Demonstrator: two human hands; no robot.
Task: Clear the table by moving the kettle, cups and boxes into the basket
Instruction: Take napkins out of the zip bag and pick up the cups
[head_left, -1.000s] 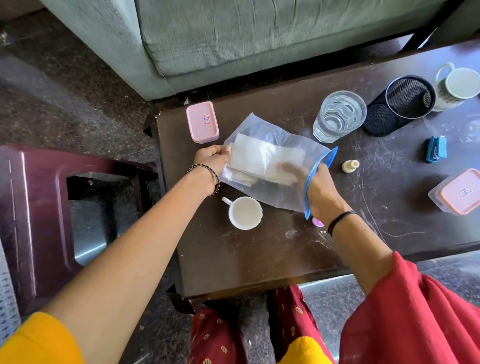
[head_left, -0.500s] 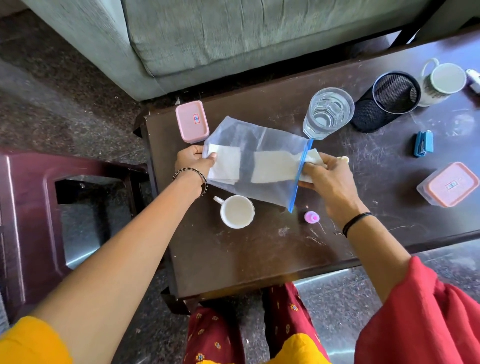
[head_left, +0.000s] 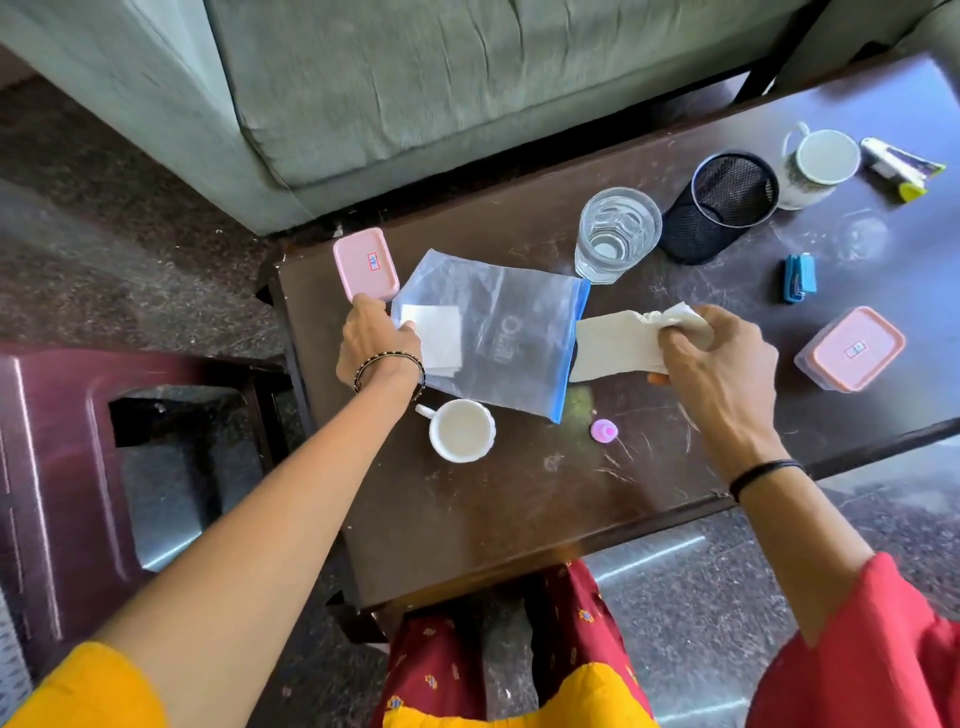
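Left hand (head_left: 376, 343) pinches the closed end of the clear blue-zipped plastic bag (head_left: 498, 338); right hand (head_left: 722, 364) grips a folded white paper sheet (head_left: 613, 348) at its mouth. Clearing looks unstarted: the small white ceramic cup (head_left: 462, 430) and pink-lidded plastic boxes (head_left: 366, 262) sit on the dark wooden table (head_left: 519, 519). Next, a hand must be freed to lift them.

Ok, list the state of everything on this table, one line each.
zip bag: flat on the table, left hand pinching its closed end
loose paper: outside the bag's mouth, gripped by right hand
second paper: inside the bag
glass: upright
mesh holder: upright, empty
white cup: upright, empty
small pink box: lid on
large pink box: lid on
blue stapler: shut
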